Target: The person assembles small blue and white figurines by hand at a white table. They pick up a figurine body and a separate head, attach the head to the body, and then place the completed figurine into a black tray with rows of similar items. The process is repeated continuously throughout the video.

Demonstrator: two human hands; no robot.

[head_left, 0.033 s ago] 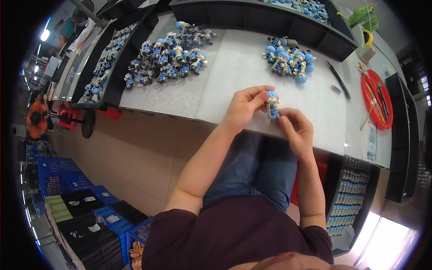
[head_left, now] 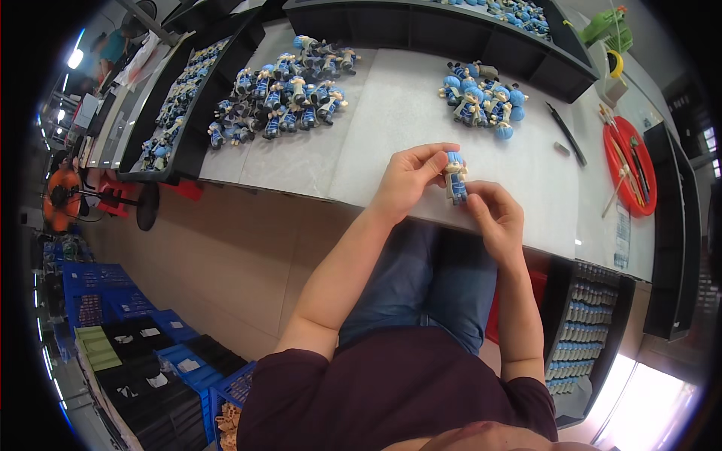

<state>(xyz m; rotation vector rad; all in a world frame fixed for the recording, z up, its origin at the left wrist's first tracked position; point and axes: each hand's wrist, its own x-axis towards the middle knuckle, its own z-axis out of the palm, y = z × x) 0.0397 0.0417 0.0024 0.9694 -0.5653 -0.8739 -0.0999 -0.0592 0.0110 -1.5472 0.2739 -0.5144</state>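
A small toy figurine (head_left: 456,181) with light blue hair and a blue and cream outfit stands upright between my two hands, just above the table's near edge. My left hand (head_left: 410,180) pinches it near the head, thumb in front. At the figurine's feet, my right hand (head_left: 499,216) closes thumb and fingers on its lower end. Beyond my hands lies a small heap of similar figurines (head_left: 481,101). A larger heap of them (head_left: 286,94) spreads over the left part of the white tabletop (head_left: 398,98).
Black trays of figurines stand at the far edge (head_left: 436,37) and at the left (head_left: 199,120). To the right lie a black pen-like tool (head_left: 565,134), a small grey block (head_left: 561,149) and a red dish (head_left: 611,143) holding brushes. Another figurine tray (head_left: 556,331) sits low at my right.
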